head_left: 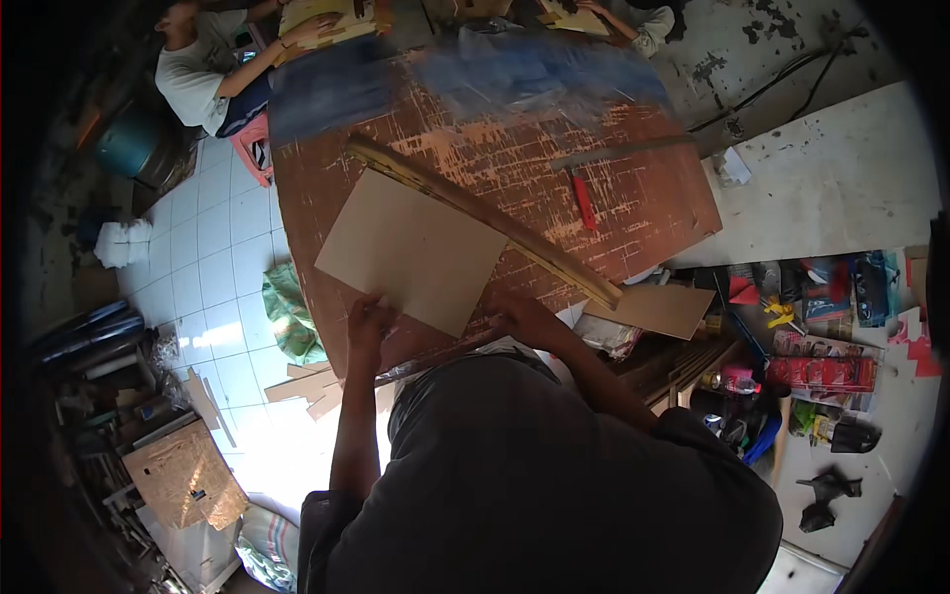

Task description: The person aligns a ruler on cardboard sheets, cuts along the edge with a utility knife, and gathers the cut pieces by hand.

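Observation:
A tan cardboard sheet lies flat on a worn reddish-brown table. My left hand rests on the sheet's near left corner, fingers pressing down on it. My right hand touches the table edge by the sheet's near right corner. A long wooden straightedge lies diagonally along the sheet's far right edge. A red utility knife sits on the table beyond the straightedge, apart from both hands.
Another person in a white shirt sits at the table's far left by a pink stool. A green cloth and cardboard scraps lie on the tiled floor. Packaged goods and tools crowd the right.

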### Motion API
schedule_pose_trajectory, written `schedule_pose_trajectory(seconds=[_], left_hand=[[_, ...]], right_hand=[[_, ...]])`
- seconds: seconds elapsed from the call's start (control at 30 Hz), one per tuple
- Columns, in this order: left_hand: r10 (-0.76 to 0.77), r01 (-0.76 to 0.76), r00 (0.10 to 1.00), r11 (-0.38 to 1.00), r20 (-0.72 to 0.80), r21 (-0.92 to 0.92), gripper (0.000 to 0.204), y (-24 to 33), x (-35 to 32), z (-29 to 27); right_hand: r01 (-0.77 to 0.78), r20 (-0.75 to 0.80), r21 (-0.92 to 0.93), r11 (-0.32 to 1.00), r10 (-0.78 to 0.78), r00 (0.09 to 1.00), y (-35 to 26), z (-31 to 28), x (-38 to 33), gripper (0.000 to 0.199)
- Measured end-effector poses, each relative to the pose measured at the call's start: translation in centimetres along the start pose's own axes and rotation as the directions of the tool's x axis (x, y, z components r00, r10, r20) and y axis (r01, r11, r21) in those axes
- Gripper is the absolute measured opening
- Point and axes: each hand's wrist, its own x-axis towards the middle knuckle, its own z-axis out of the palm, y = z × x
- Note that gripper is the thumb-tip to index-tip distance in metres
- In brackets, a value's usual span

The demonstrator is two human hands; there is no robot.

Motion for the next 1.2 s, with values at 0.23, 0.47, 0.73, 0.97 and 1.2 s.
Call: schedule_pose_trajectory(seconds=[0.23,0.47,0.73,0.97,1.2], left_hand=[[-0.036,0.036,0.999,0.999,-0.019,0.019,0.042,1.4,0.0,1.2],[-0.007,-0.004,0.996,0.993,-0.087,-0.121,0.043,-1.2,0.8,2.7],[-0.010,-0.040,0.939,0.990,-0.344,-0.137,0.043,-2.8,0.5,6.6],[0.133,-0.175,0.871,0.984,-0.472,-0.046,0.045,-4.6,-0.5,11.3],[0.211,-0.214,0.827,0.975,-0.521,0.056,0.041,-5.1,-0.9,14.4]], right_hand=[[0.042,-0.040,0.023,0.999,-0.041,0.998,0.0,-1.3,0.1,0.030],[-0.042,-0.089,0.140,0.989,0.055,0.995,1.5,-4.7,-0.3,0.032],[-0.311,-0.461,-0.281,0.908,0.156,0.874,11.2,-8.9,-3.2,0.045],[-0.311,-0.350,-0.359,0.880,0.182,0.919,14.3,-10.8,-5.5,0.063],[-0.194,-0.429,-0.409,0.892,-0.001,0.903,17.1,-10.0,-6.8,0.067]])
